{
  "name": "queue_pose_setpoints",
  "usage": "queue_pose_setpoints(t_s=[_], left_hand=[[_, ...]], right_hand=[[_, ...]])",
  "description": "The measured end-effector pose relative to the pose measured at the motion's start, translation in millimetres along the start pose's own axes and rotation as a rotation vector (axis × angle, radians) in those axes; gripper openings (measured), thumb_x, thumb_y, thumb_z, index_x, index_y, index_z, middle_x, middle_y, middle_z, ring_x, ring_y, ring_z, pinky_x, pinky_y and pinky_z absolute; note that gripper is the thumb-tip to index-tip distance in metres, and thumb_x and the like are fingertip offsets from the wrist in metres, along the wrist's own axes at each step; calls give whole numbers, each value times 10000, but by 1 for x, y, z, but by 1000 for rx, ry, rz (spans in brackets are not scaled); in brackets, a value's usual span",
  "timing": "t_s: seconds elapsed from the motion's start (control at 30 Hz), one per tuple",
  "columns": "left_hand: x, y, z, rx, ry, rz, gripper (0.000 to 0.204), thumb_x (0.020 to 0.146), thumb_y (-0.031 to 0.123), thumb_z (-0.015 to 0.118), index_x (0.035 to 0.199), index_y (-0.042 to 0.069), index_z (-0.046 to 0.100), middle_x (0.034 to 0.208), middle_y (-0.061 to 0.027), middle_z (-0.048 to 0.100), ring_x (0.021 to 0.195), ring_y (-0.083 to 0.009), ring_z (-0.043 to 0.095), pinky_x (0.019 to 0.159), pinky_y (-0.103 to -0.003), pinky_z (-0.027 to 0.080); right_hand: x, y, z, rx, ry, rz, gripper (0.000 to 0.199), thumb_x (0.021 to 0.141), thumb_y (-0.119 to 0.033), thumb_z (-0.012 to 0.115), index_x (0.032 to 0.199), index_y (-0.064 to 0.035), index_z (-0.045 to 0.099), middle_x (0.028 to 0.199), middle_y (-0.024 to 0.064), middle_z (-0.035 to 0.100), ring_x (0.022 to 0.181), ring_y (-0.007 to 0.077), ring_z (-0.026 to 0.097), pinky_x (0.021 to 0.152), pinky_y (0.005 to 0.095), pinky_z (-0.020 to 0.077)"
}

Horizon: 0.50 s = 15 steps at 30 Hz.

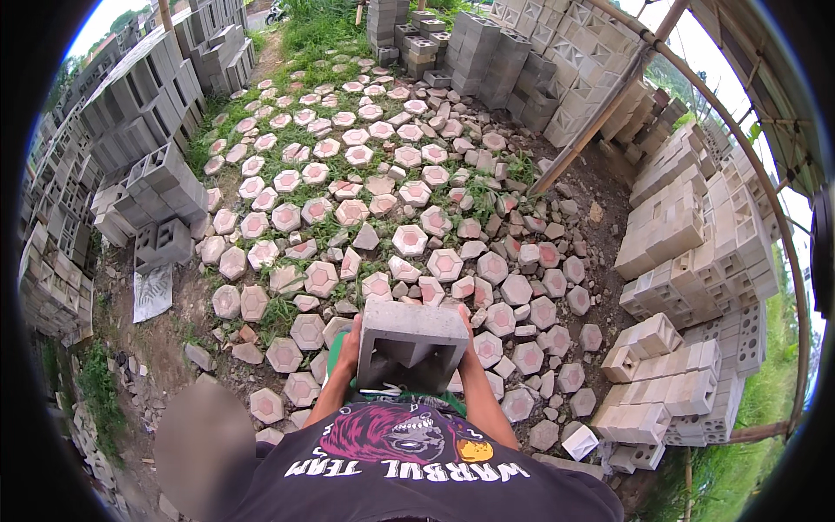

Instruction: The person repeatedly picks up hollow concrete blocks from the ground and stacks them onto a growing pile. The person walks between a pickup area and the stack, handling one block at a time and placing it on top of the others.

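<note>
A grey concrete vent block (416,318) is held in front of my body, its patterned hollow face turned toward me. My left hand (349,350) presses against its left side, and my right hand (468,341) grips the right side. Most of the fingers are hidden behind the block's side walls. Inside the block's square frame, angled ribs show in shadow. Below it, part of a green garment and a pale drawstring can be seen at my waist.
Hexagonal pavers (357,156) with pinkish centres lie spaced over grass and rubble ahead. Grey block stacks (143,83) stand at left, pale vent block stacks (696,226) at right. A slanted wooden post (591,122) rises at right. A white sack (153,293) lies at left.
</note>
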<state>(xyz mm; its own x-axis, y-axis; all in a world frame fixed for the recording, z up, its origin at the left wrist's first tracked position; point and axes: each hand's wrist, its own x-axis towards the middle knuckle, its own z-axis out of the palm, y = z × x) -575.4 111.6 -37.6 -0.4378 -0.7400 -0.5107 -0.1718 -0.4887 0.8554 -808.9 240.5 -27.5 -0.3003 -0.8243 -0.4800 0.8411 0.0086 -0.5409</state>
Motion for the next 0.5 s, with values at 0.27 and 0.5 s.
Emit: queue_pose_setpoints(t_s=[0.27, 0.5], left_hand=[[94, 89, -104, -103, 107, 18, 785, 900, 691, 328, 875, -9, 681, 753, -76, 631, 688, -158, 553, 632, -303, 429], [142, 118, -164, -198, 170, 25, 768, 907, 678, 330, 928, -2, 686, 773, -69, 631, 700, -157, 560, 631, -302, 437]], right_hand=[[158, 6, 123, 9, -64, 115, 592, 936, -550, 424, 1112, -16, 609, 1021, 119, 653, 909, 234, 627, 829, 353, 497], [224, 7, 210, -124, -89, 191, 586, 937, -557, 412, 1064, -25, 622, 1008, 105, 659, 894, 228, 617, 822, 348, 487]])
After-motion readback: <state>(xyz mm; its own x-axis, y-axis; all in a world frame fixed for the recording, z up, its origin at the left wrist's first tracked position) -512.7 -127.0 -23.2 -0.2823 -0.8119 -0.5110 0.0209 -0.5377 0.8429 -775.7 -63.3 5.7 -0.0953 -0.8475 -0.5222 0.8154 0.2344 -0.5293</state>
